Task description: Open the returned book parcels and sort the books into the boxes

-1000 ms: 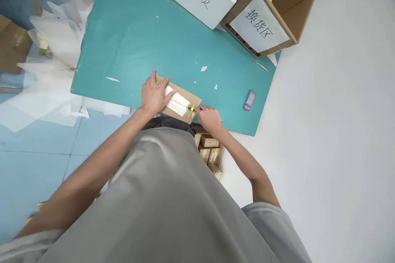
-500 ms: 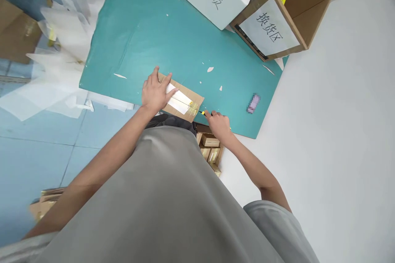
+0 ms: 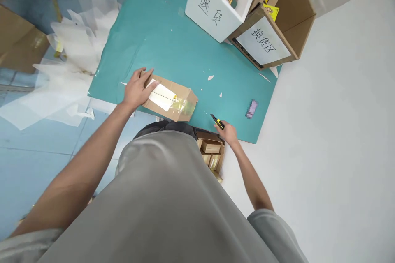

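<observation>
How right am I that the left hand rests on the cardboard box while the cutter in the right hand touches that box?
Not quite: the head view shows the cutter apart from the cardboard box, with green tabletop between them. The left hand rests on the box, and the right hand holds the cutter.

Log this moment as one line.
left hand: on taped box | right hand: holding cutter, apart from box | label: white, on box

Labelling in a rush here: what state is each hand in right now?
Left hand: open and spread, resting on the cardboard box.
Right hand: closed around a black-and-yellow cutter.
</observation>
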A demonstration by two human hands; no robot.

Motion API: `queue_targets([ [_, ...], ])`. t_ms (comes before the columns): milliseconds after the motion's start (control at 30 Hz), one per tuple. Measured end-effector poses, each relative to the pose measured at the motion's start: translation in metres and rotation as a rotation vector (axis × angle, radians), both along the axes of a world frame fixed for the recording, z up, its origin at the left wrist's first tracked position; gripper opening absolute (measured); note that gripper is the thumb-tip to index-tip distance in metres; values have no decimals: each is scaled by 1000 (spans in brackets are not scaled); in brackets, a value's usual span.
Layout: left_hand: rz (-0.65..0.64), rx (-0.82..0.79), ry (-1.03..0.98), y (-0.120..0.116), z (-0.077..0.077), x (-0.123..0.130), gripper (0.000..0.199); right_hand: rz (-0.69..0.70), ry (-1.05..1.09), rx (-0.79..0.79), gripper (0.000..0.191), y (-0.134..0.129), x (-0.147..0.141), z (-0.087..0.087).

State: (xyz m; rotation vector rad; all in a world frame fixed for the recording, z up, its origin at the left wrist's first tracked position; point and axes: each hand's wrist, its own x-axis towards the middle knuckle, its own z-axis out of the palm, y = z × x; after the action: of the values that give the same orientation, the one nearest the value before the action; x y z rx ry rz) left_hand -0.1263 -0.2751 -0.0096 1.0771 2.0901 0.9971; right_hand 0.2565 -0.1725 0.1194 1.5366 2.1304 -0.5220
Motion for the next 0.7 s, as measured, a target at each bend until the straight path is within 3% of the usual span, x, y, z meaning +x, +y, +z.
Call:
queue_targets([
  [67, 47, 8, -32, -5, -3, -8, 76, -210, 233, -78, 34, -5, -10, -27],
  [167, 105, 26, -58, -11, -5, -7, 83, -641, 693, -268, 38, -19, -42, -75],
  [267, 166, 12, -50, -15, -8, -2, 95, -890, 882, -394, 43, -32, -73, -102],
  [333, 202, -4, -70, -14, -12, 6, 101, -973, 944, -374, 45, -35, -82, -100],
  [433, 190, 2, -162, -8, -19, 32, 99, -1000, 1036, -211, 50, -27, -69, -77],
  [567, -53, 4, -272, 6, -28, 82, 90, -905, 1022, 33, 56, -2, -28, -43],
  [633, -202, -9, -321, 12, -30, 100, 83, -834, 975, 120, 55, 9, -13, -36],
  [700, -237, 10, -332, 17, -28, 108, 66, -770, 935, 157, 54, 15, -5, -35],
])
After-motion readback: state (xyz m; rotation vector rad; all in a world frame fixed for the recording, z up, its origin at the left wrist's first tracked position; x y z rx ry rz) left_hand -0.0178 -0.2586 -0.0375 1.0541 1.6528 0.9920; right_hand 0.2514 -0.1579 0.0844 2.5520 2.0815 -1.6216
